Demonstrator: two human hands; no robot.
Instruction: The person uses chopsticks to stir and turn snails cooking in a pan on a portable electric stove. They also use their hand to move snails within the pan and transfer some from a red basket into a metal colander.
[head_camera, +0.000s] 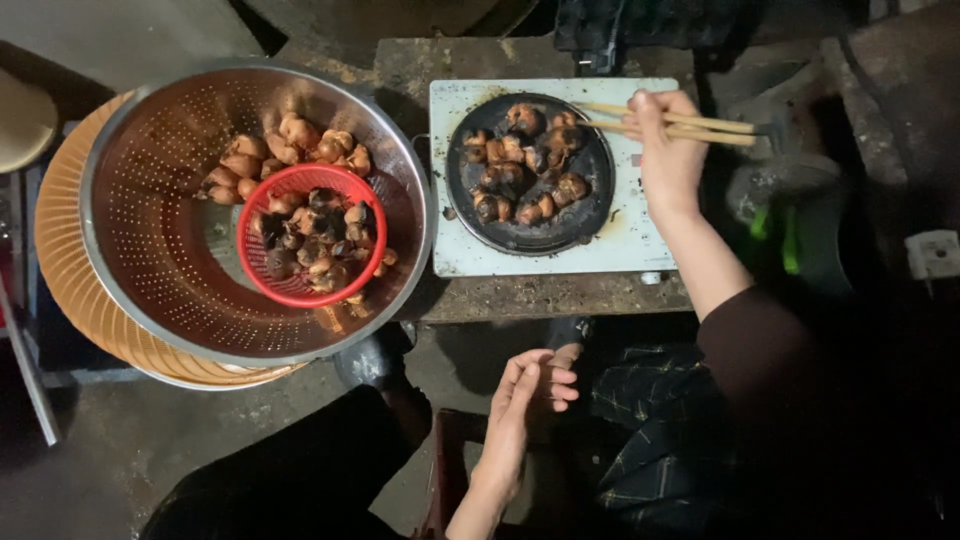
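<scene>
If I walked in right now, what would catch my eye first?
Probably the big metal colander on the left, with a small red basket of brown shells inside it. Next, the dark round hotplate at centre, covered with the same shells, where the right hand holds wooden chopsticks over it.

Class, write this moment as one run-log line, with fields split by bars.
right hand: holds chopsticks over hotplate | left hand: open, empty, near lap | colander: red basket of shellfish
</scene>
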